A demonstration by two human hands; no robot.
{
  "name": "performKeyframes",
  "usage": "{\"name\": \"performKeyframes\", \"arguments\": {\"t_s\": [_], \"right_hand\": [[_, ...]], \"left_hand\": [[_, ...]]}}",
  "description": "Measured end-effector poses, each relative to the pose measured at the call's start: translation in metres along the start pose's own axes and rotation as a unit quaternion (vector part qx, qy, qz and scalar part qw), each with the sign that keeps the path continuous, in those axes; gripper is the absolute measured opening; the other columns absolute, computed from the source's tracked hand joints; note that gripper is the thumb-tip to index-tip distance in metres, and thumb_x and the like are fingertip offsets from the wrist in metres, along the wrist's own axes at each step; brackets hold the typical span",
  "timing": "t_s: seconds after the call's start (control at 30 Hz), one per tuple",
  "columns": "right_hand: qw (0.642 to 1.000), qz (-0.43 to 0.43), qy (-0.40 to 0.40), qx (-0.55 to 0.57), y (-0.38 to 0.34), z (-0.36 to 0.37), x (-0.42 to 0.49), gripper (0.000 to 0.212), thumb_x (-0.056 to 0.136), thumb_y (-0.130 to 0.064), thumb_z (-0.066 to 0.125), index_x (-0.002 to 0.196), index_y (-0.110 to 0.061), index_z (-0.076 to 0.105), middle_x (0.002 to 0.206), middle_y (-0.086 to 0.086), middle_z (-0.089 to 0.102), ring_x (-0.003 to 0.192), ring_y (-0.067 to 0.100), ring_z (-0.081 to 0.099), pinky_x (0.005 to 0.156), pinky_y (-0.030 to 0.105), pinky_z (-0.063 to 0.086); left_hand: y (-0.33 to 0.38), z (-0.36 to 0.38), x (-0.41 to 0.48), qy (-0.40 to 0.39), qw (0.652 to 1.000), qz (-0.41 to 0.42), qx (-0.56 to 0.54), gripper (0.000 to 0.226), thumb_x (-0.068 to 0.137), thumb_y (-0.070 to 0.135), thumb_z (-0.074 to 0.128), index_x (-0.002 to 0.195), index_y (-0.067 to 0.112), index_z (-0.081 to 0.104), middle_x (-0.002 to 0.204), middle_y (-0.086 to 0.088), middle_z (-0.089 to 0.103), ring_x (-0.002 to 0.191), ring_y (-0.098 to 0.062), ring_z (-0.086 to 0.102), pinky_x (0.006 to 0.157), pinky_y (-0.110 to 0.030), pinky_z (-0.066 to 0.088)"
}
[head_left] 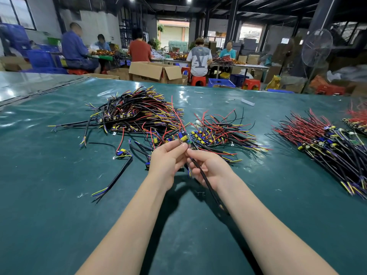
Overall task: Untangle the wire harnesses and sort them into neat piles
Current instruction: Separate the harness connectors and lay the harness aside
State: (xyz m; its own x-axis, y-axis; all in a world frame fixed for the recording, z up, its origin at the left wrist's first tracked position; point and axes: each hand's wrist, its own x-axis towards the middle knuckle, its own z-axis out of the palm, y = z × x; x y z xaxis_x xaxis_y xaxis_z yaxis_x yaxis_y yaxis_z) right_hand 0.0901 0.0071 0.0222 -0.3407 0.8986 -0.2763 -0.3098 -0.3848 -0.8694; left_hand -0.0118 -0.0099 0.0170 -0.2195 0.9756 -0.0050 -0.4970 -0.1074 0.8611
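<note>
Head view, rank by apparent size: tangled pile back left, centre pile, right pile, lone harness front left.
1. tangled pile
2. right pile, close to it but cut off by the frame edge, so the top two are unsure
3. centre pile
4. lone harness

This was a factory assembly floor. Heaps of wire harnesses (139, 114) lay on a wide green worktop (59, 215). Behind it, seated workers (199, 58) bent over long tables (248, 66) strewn with more wiring, among cardboard boxes (151, 72), blue crates (220, 82), red stools (198, 80) and an industrial fan (317, 47), under a dark roof of bare steel beams (258, 6).
</note>
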Motion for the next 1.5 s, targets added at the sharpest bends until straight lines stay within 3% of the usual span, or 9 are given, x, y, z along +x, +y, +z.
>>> {"name": "performKeyframes", "arguments": {"t_s": [0.13,0.3,0.47,0.67,1.07,1.2,1.27,1.37,1.5], "right_hand": [[1.0,0.005,-0.011,0.002,-0.001,-0.001,0.0,0.023,0.092,-0.001,0.047,0.07,-0.005,0.052,0.04,0.001,0.049,0.03,0.002,0.041,0.028,0.008,0.026],[0.999,-0.035,-0.003,0.004,0.002,0.002,0.0,0.02,0.089,-0.001,0.052,0.07,-0.008,0.054,0.041,0.0,0.05,0.034,0.004,0.041,0.028,0.011,0.026],[0.982,-0.155,0.077,-0.07,0.003,-0.001,0.0,0.021,0.084,0.005,0.057,0.066,-0.007,0.058,0.039,-0.002,0.046,0.029,0.005,0.037,0.031,0.01,0.025],[0.962,-0.213,0.091,-0.141,0.01,0.004,0.001,0.024,0.084,0.004,0.058,0.063,-0.008,0.058,0.04,-0.002,0.047,0.03,0.005,0.04,0.031,0.012,0.027],[0.953,-0.233,0.03,-0.193,0.013,0.003,0.004,0.021,0.087,0.004,0.053,0.07,-0.004,0.06,0.051,0.008,0.049,0.034,0.007,0.04,0.031,0.015,0.028],[0.973,-0.177,0.01,-0.149,0.01,0.005,0.002,0.021,0.088,0.004,0.052,0.072,-0.007,0.06,0.055,0.008,0.052,0.036,0.004,0.045,0.033,0.013,0.032],[0.985,-0.112,-0.006,-0.134,0.008,0.004,0.0,0.022,0.09,-0.002,0.053,0.07,-0.009,0.058,0.047,0.001,0.054,0.034,0.003,0.045,0.033,0.011,0.031],[0.984,-0.04,-0.044,-0.17,0.004,0.002,-0.002,0.026,0.094,-0.012,0.049,0.069,-0.01,0.054,0.04,-0.006,0.049,0.031,0.001,0.039,0.03,0.01,0.026],[0.984,-0.014,-0.061,-0.168,0.0,0.003,-0.001,0.027,0.095,-0.015,0.048,0.07,-0.008,0.054,0.039,-0.007,0.047,0.029,0.0,0.036,0.027,0.01,0.025]], "left_hand": [[-0.001,-0.004,0.002,-0.005,0.996,0.043,0.08,0.019,0.084,-0.007,0.058,0.086,0.012,0.06,0.069,-0.002,0.065,0.053,-0.006,0.062,0.056,-0.016,0.054],[-0.003,-0.008,0.001,-0.005,1.0,-0.024,0.009,0.009,0.086,0.006,0.061,0.078,0.008,0.06,0.059,0.0,0.068,0.05,-0.007,0.064,0.054,-0.018,0.054],[-0.007,-0.007,0.002,0.049,0.997,-0.022,0.063,0.008,0.085,0.013,0.066,0.077,0.014,0.063,0.066,0.003,0.068,0.059,-0.005,0.066,0.05,-0.015,0.052],[-0.004,-0.004,0.0,0.049,0.995,-0.061,-0.055,0.013,0.084,-0.003,0.06,0.078,0.008,0.058,0.055,0.001,0.068,0.051,-0.006,0.065,0.053,-0.017,0.055],[-0.008,-0.007,0.004,0.03,0.993,0.094,0.065,0.023,0.084,-0.008,0.059,0.074,0.012,0.056,0.053,0.004,0.063,0.046,-0.006,0.058,0.051,-0.018,0.051],[-0.006,-0.009,0.008,0.039,0.997,0.069,0.008,0.029,0.085,-0.008,0.057,0.104,0.011,0.047,0.072,-0.007,0.064,0.062,-0.015,0.062,0.057,-0.022,0.055],[-0.003,-0.01,0.009,0.02,0.999,0.049,-0.009,0.031,0.085,-0.009,0.056,0.113,0.002,0.046,0.065,-0.004,0.067,0.057,-0.011,0.064,0.053,-0.019,0.054],[0.001,-0.011,0.009,0.006,0.995,0.076,0.057,0.015,0.083,-0.012,0.056,0.088,0.003,0.055,0.052,0.003,0.066,0.048,-0.005,0.062,0.045,-0.017,0.05],[0.004,-0.008,0.008,0.029,0.986,0.134,0.097,0.029,0.079,-0.018,0.058,0.076,0.011,0.057,0.05,0.006,0.064,0.042,-0.004,0.056,0.04,-0.016,0.046]]}}
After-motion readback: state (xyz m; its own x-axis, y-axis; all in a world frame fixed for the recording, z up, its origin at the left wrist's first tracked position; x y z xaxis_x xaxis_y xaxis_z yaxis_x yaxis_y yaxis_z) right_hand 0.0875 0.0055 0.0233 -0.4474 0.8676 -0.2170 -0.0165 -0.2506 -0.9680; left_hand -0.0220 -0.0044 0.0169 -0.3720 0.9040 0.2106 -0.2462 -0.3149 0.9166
